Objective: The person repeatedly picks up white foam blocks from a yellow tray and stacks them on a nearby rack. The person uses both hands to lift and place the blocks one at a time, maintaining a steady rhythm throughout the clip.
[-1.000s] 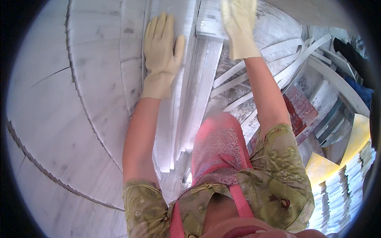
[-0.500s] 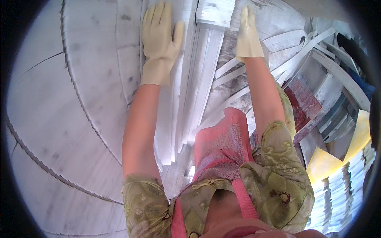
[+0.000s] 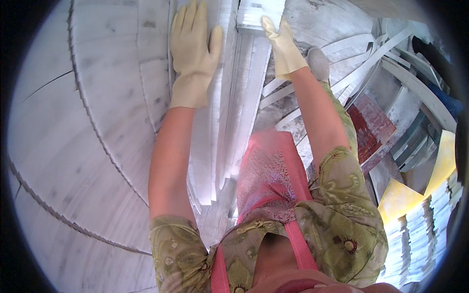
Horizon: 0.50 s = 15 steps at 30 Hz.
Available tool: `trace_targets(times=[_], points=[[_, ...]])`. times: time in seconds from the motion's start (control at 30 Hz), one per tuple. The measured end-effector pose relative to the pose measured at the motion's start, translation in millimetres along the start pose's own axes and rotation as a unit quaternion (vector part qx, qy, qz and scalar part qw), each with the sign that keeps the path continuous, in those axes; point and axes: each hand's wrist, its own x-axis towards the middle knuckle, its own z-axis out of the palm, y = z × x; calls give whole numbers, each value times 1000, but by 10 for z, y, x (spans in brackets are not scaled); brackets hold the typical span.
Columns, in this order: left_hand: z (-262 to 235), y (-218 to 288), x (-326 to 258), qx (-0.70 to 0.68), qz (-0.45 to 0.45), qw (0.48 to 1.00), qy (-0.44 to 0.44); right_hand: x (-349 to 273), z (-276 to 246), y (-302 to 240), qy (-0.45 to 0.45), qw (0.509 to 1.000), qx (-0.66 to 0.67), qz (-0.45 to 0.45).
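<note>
My left hand point(image 3: 193, 51), in a cream rubber glove, lies flat with its fingers straight and thumb apart on long pale slats point(image 3: 205, 161) stacked side by side. To its right stands a higher, layered stack of white strips point(image 3: 256, 18), resting on further long slats point(image 3: 249, 68). My right hand point(image 3: 283, 46), gloved alike, is at the right side of that stack, fingers stretched and thumb apart. Its thumb overlaps the stack's edge; whether it presses on it I cannot tell. Neither hand holds anything.
Wide rows of pale grey slats point(image 3: 112, 97) fill the left. Loose white strips point(image 3: 351, 68) lie crossed at the right, near a shoe point(image 3: 318, 63). Beyond are a worn red board point(image 3: 369, 124), yellow sheets point(image 3: 400, 200) and bluish-white stacks point(image 3: 415, 244). A pink apron point(image 3: 271, 171) hangs close to the slats.
My right hand has moved left, to the side of the layered stack, and its thumb has spread. My left hand has shifted slightly up and left, staying flat.
</note>
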Motion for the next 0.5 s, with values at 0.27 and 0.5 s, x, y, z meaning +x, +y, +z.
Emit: trace_targets(times=[0.27,0.5], points=[[25,7,57,-31,9,999,35,105,-190,-458,172,910,-262,-272],[-57,67,-22,-28,0,1000,2,101,48,-689,31,968,-197,-153]])
